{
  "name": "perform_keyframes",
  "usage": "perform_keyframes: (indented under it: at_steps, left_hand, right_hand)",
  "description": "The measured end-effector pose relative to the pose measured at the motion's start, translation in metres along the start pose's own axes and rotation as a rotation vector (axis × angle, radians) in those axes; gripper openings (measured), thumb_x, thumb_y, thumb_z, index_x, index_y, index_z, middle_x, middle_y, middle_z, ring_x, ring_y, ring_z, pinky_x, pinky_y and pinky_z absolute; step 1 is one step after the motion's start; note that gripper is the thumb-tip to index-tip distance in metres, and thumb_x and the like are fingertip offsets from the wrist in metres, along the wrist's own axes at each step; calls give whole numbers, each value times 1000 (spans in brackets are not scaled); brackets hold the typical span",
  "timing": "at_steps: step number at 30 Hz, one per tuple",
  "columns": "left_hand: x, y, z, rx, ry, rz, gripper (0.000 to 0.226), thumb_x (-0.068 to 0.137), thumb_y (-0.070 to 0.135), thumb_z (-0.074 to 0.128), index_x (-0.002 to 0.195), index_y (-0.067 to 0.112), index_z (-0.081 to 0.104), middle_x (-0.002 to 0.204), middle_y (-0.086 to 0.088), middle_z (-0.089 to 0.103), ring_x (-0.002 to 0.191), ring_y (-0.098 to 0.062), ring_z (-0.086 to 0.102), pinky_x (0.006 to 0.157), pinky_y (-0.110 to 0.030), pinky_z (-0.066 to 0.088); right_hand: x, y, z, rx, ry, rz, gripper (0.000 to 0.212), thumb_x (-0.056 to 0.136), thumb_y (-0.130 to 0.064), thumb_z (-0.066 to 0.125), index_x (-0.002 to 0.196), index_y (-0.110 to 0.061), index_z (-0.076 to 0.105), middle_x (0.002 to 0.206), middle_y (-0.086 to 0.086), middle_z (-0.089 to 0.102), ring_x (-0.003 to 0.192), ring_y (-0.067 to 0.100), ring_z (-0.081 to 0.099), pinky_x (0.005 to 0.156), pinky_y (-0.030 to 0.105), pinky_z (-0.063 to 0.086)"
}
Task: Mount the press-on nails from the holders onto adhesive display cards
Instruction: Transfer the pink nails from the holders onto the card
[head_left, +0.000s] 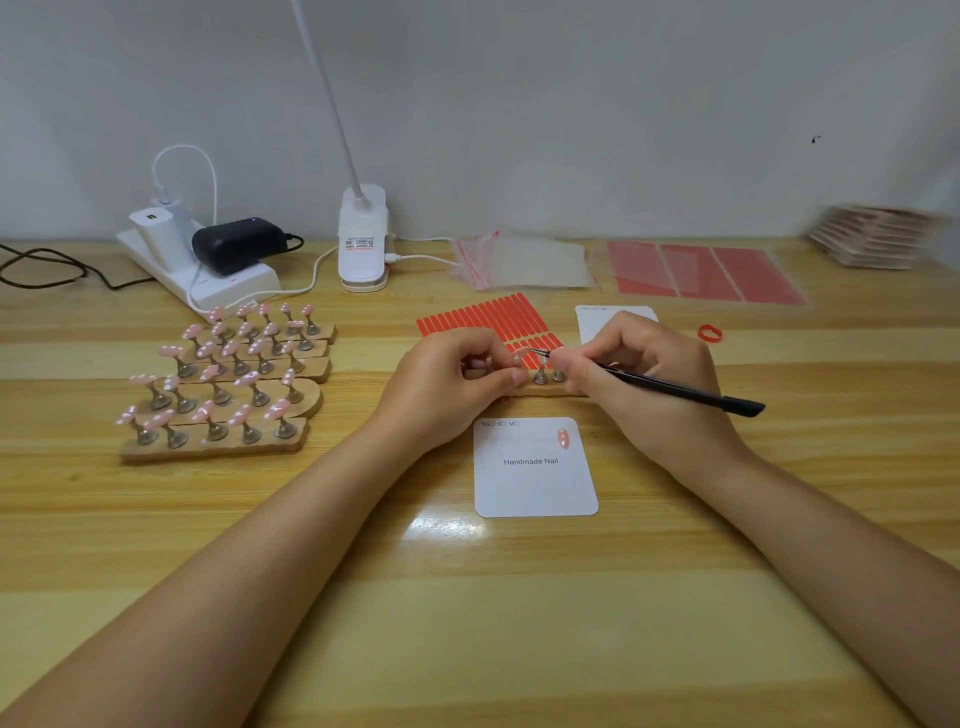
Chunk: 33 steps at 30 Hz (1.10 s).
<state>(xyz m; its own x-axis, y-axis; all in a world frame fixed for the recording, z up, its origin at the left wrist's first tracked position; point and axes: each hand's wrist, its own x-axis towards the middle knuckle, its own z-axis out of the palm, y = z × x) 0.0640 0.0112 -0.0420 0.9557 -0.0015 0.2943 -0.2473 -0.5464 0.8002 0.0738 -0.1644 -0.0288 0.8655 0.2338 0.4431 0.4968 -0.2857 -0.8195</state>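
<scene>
Your left hand (457, 371) pinches a nail (518, 358) on the mid-table holder (550, 387); your right hand (639, 364) grips the tweezers (670, 387). Card (535, 467) lies nearer the front edge. Prying hard could flick the nail away.

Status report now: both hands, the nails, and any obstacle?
Left hand pinches nail holder. Right hand grips black tool. One nail on card. No obstacle seen.
</scene>
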Motion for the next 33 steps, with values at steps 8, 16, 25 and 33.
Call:
perform_keyframes:
  at_steps: [8, 16, 25, 33]
  left_hand:
    - [-2, 1, 1, 54, 31, 11, 15, 75, 23, 75, 80, 27, 62, 68, 18, 55, 63, 5, 51, 63, -15, 39]
    - [-18, 25, -13, 57, 95, 128, 31, 75, 20, 51, 106, 17, 52, 98, 12, 50, 92, -6, 49, 82, -15, 42]
    - [-43, 22, -17, 310, -173, 318, 40, 79, 46, 52, 104, 17, 63, 100, 6, 59, 97, -9, 55, 86, -41, 42]
    - [-44, 10, -13, 393, -209, 289, 47, 76, 54, 61, 111, 23, 67, 103, 11, 53, 100, -5, 49, 90, -40, 40]
  right_hand:
    - [-1, -5, -3, 116, 66, 6, 25, 80, -15, 71, 61, -25, 58, 68, 1, 70, 62, 13, 68, 60, 23, 51]
    - [-5, -18, -19, 179, 58, -10, 24, 81, -10, 69, 64, -19, 54, 61, -7, 69, 70, 15, 71, 65, 24, 57]
    - [-36, -8, -29, 14, 40, 37, 19, 74, -20, 74, 61, -21, 61, 64, -5, 69, 60, 7, 65, 56, 10, 45]
    - [-44, -5, -23, -195, -36, -209, 20, 76, -27, 74, 64, -13, 64, 73, -5, 67, 63, 5, 62, 59, 3, 41]
